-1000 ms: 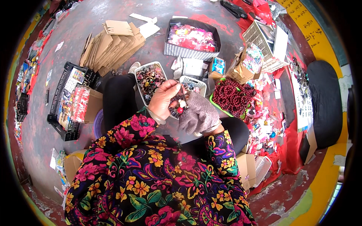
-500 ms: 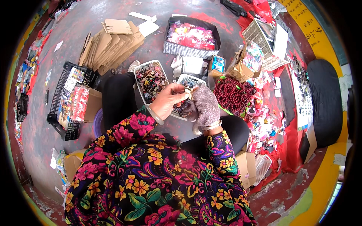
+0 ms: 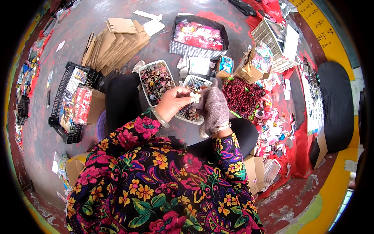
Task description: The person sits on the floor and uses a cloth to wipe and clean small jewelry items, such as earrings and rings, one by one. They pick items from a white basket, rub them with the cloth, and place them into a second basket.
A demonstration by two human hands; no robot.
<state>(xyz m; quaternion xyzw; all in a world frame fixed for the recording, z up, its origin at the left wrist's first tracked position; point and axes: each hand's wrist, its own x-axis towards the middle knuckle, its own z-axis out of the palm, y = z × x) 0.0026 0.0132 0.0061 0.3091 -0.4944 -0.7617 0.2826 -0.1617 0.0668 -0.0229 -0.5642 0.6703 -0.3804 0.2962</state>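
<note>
Pinching a cream piece [image 3: 196, 98], left hand [image 3: 173, 103] farther right than before, gloved right hand [image 3: 216, 106], its grip unclear

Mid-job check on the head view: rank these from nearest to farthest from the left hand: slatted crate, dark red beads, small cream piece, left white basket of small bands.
1. Small cream piece: at the left hand's fingertips.
2. White basket: just beyond that hand, slightly left.
3. Dark red beads: to the right, past the right hand.
4. Slatted crate: farthest, upper right.
</note>
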